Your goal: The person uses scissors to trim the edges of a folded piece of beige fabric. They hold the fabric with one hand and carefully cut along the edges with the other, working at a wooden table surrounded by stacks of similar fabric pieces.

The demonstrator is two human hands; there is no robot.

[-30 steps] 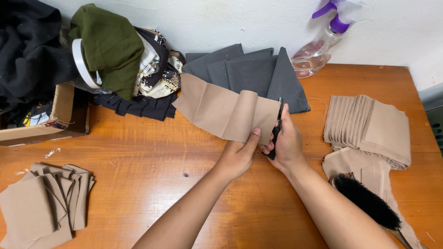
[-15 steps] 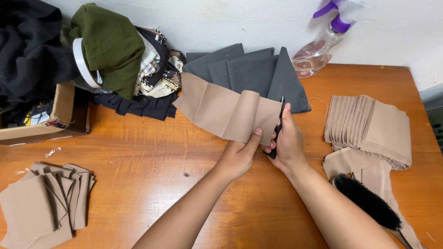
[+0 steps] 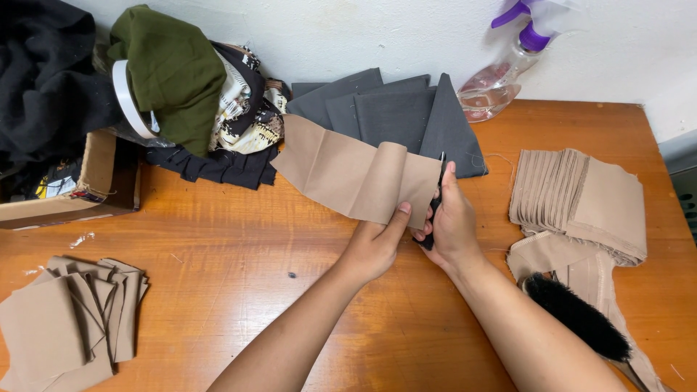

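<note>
Table, centre of frame: varnished wood, glossy, orange-brown grain. Tan strip, centre: matt woven cloth, creased. Grey pieces, upper centre: matt cloth. Tan squares, right, and tan stack, lower left: same matt cloth. Spray bottle, upper right: clear glossy plastic. Box, left: matt cardboard. Brush, lower right: black bristles

A white painted wall ran along the back, plain and slightly scuffed, meeting the far edge of a wooden table. The tabletop was orange-brown with a strong wavy grain and a glossy varnish that caught soft, even light from above. At the right edge, a grey surface showed beyond the table's corner.
</note>
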